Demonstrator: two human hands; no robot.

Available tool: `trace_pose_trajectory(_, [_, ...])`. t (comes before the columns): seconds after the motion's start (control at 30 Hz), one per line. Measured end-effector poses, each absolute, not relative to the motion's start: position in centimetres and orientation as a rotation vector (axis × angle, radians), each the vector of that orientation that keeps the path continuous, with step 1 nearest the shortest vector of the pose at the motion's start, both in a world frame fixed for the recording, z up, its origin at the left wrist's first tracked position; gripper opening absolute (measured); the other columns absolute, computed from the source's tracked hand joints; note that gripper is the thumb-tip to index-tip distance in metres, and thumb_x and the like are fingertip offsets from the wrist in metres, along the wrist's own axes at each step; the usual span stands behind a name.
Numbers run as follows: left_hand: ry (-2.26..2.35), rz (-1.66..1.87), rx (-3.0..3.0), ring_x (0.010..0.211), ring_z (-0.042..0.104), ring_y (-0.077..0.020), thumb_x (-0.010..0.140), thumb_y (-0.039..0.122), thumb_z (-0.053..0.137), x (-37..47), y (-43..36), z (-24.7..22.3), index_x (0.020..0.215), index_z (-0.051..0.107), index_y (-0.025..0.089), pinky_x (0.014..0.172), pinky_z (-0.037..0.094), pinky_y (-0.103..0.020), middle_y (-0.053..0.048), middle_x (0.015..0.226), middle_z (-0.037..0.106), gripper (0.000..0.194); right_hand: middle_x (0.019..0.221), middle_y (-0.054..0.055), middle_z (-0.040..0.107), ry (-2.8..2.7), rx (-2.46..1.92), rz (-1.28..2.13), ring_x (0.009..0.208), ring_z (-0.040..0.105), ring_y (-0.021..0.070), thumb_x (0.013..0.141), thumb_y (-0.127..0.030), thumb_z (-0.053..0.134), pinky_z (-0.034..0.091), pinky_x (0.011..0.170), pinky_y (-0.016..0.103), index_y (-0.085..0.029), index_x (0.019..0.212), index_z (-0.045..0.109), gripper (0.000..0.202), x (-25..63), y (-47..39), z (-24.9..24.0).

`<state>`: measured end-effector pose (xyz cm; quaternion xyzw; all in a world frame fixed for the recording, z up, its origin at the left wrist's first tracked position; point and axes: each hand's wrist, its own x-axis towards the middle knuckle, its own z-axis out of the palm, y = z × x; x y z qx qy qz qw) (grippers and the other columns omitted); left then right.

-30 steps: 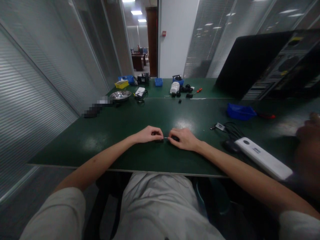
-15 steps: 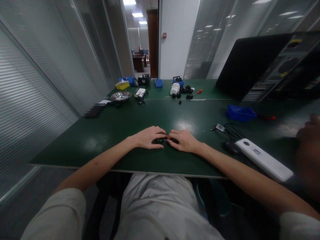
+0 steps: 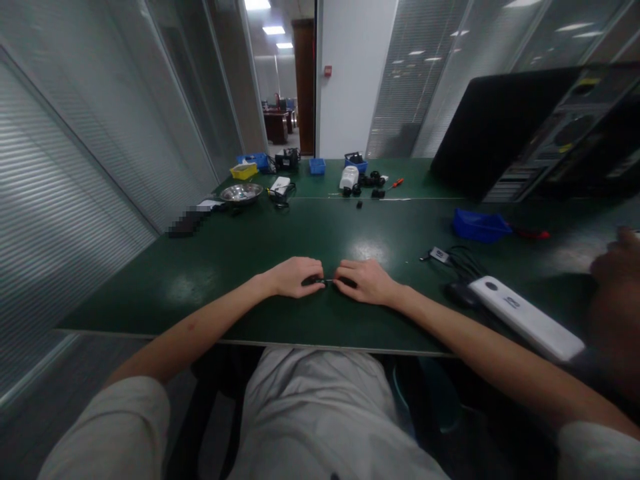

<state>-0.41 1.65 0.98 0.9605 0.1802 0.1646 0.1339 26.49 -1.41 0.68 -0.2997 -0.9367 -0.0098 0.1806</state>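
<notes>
My left hand (image 3: 297,277) and my right hand (image 3: 369,281) rest on the green table (image 3: 250,247) near its front edge, fingertips facing each other with a small gap. Left thumb and fingers pinch a small dark piece (image 3: 320,281), mostly hidden by them. From it a thin, light, metal-looking shaft (image 3: 329,280) runs across the gap to my right fingertips. My right fingers and thumb are closed at that end; what lies under them is dark and cannot be made out.
To the right lie a white long device (image 3: 525,317), a dark mouse-like object (image 3: 461,295), cables and a blue tray (image 3: 480,225). Another person's blurred hand (image 3: 617,280) is at far right. Further back are a metal bowl (image 3: 241,193), a red screwdriver (image 3: 397,182) and a computer case (image 3: 505,133).
My left fingers have closed in from a wider spread around the dark piece and drawn slightly left, so the gap between my hands is wider. My right hand has hardly moved.
</notes>
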Motion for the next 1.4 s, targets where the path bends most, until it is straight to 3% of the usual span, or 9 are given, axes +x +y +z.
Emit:
trace_pose_trajectory(0.2, [0.602, 0.514, 2.611, 0.075, 0.055, -0.0171, 0.102, 0.039, 0.057, -0.3, 1.5, 0.7, 0.103, 0.067, 0.015, 0.069, 0.041, -0.028, -0.008, 0.09, 0.063, 0.026, 0.094, 0.005, 0.066, -2.653, -0.864, -0.046, 0.073, 0.056, 0.0143, 0.106, -0.038, 0.044, 0.029, 0.06, 0.029, -0.021, 0.103, 0.067, 0.028, 26.6, -1.4, 0.5])
trace_pose_trajectory(0.6, [0.524, 0.589, 2.601, 0.092, 0.065, -0.0193, 0.102, 0.038, 0.06, -0.3, 2.3, 0.3, 0.119, 0.074, 0.018, 0.085, 0.049, -0.03, -0.011, 0.105, 0.069, 0.03, 0.095, 0.005, 0.065, -2.655, -0.911, -0.041, 0.073, 0.056, 0.014, 0.107, -0.038, 0.043, 0.028, 0.06, 0.029, -0.021, 0.104, 0.067, 0.03, 26.3, -1.3, 0.6])
trace_pose_trajectory(1.0, [0.517, 0.748, 2.621, 0.093, 0.069, -0.0184, 0.1, 0.036, 0.064, 0.4, 2.4, -1.0, 0.109, 0.076, 0.015, 0.087, 0.05, -0.027, -0.009, 0.1, 0.074, 0.026, 0.097, 0.005, 0.065, -2.669, -0.956, -0.085, 0.073, 0.055, 0.014, 0.109, -0.037, 0.039, 0.028, 0.061, 0.029, -0.019, 0.108, 0.064, 0.031, 26.0, -1.4, 0.4])
trace_pose_trajectory(1.4, [0.629, 0.962, 2.618, 0.102, 0.068, -0.0201, 0.104, 0.032, 0.057, 0.1, 2.7, -0.1, 0.11, 0.078, 0.016, 0.093, 0.053, -0.033, -0.01, 0.108, 0.073, 0.026, 0.097, 0.005, 0.065, -2.672, -0.941, -0.106, 0.072, 0.055, 0.0137, 0.108, -0.039, 0.041, 0.028, 0.06, 0.029, -0.02, 0.107, 0.065, 0.031, 26.2, -1.4, 0.4])
